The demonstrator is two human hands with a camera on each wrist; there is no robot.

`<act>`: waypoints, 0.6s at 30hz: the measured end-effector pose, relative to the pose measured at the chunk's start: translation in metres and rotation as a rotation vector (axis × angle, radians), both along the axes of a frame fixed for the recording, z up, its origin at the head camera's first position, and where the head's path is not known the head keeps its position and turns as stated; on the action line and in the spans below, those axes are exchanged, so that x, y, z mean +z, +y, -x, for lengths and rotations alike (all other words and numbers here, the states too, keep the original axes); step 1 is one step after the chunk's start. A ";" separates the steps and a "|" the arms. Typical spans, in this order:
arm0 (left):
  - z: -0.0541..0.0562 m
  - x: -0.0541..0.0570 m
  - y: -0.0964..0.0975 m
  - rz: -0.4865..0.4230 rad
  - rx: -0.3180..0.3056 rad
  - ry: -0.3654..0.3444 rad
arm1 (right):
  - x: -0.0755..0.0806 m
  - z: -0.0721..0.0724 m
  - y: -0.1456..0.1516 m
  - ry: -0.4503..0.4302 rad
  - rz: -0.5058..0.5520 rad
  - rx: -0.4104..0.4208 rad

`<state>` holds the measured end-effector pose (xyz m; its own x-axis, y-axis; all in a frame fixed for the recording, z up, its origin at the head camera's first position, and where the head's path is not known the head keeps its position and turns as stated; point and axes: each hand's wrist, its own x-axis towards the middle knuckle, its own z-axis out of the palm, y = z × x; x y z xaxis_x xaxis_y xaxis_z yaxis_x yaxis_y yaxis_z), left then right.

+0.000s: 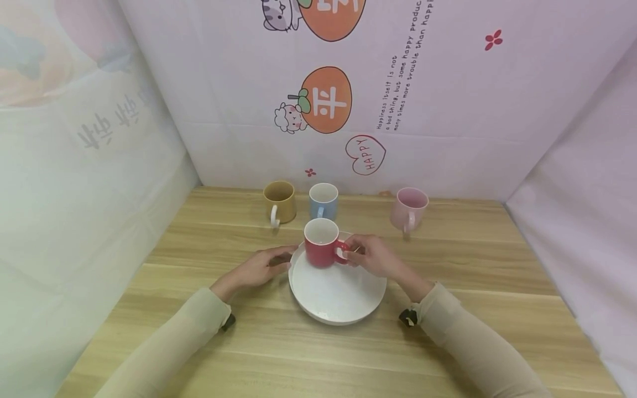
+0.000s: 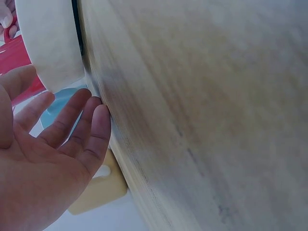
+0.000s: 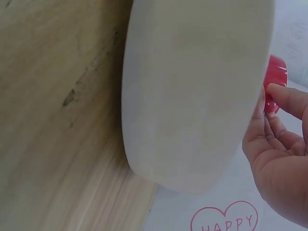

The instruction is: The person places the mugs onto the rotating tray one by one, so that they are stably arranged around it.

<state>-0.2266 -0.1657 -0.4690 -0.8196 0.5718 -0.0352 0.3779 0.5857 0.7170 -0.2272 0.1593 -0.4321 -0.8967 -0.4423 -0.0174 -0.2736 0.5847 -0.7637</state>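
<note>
A red mug [image 1: 318, 253] with a white inside stands upright at the back left of a deep, round white tray [image 1: 339, 296]. My right hand [image 1: 374, 256] pinches the mug's handle between thumb and fingers, above the tray's right back side. At the tray's left edge is my left hand [image 1: 260, 267], its fingers loosely extended and holding nothing. The left wrist view shows that hand's fingertips right by the tray's pale side wall [image 2: 50, 43]. Seen from the right wrist, the tray wall hides most of the red mug [image 3: 276, 77].
Behind the tray stand a mustard-yellow mug [image 1: 285, 209] with a white handle and a light blue mug [image 1: 325, 208]. A pink mug [image 1: 405, 213] is farther right. All rest on a wooden table [image 1: 214, 354], with printed white cloth [image 1: 438, 149] hanging behind and at both sides.
</note>
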 end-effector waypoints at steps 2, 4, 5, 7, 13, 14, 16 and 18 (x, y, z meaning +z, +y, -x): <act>0.000 0.000 0.000 -0.001 0.002 -0.003 | -0.001 0.000 0.000 0.001 -0.001 0.002; 0.001 -0.001 0.000 -0.002 0.002 -0.003 | -0.001 0.001 0.000 0.007 -0.004 0.009; 0.001 -0.002 0.000 -0.001 0.002 0.000 | -0.002 0.001 -0.001 0.007 -0.007 0.009; 0.002 -0.003 -0.001 0.000 0.000 0.009 | -0.002 0.001 -0.001 0.006 -0.012 0.009; 0.003 -0.005 -0.002 0.000 -0.001 0.025 | -0.004 0.002 -0.001 -0.016 0.003 0.014; 0.003 -0.005 -0.002 0.000 -0.001 0.024 | -0.004 0.002 -0.001 -0.022 0.014 0.015; 0.003 -0.005 -0.002 0.000 0.001 0.021 | -0.004 0.003 -0.001 -0.031 0.036 0.021; 0.003 -0.005 -0.002 0.000 0.002 0.021 | -0.004 0.004 -0.001 -0.033 0.055 0.030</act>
